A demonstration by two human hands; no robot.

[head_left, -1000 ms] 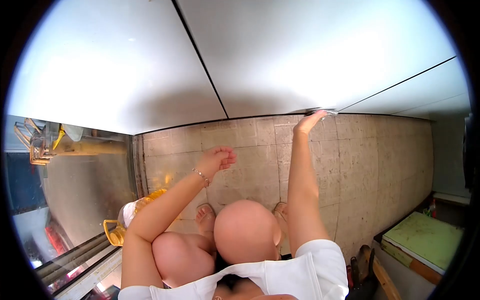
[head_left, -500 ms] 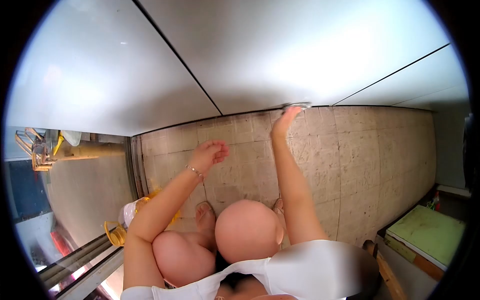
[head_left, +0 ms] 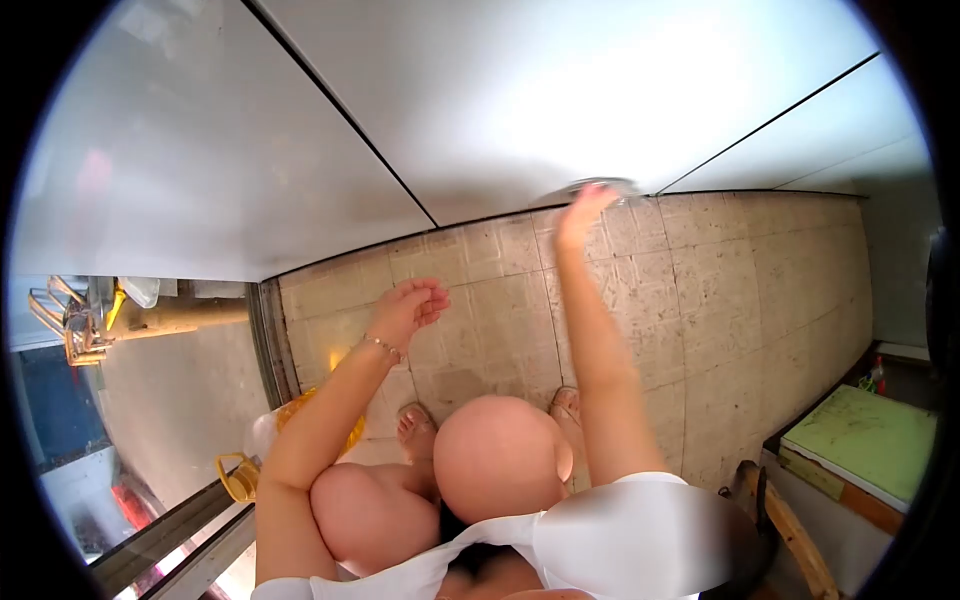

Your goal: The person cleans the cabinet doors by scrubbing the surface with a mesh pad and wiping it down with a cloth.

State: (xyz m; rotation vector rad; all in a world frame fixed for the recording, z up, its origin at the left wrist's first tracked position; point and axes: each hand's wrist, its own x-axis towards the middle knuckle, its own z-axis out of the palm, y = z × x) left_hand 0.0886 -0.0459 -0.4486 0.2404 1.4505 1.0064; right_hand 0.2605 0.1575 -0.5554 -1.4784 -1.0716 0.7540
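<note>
My right hand (head_left: 584, 214) is stretched forward to the bottom edge of the white panel (head_left: 540, 100). It presses a silvery metal scouring pad (head_left: 615, 187) against the panel; motion smears both the fingers and the pad. My left hand (head_left: 410, 308) hangs over the tiled floor with its fingers loosely bent and nothing in them. A bracelet (head_left: 384, 348) circles the left wrist.
Beige floor tiles (head_left: 720, 300) run along the panel's foot. My knees (head_left: 500, 450) are bent below me. Left of my forearm stand yellow-handled bottles (head_left: 238, 476) beside a door frame (head_left: 270, 330). A green-topped box (head_left: 855, 440) and a wooden piece (head_left: 795, 535) lie at right.
My right hand has slid slightly forward and right with the scouring pad along the panel's lower edge. The left hand has stayed nearly still, and the view has shifted a little.
</note>
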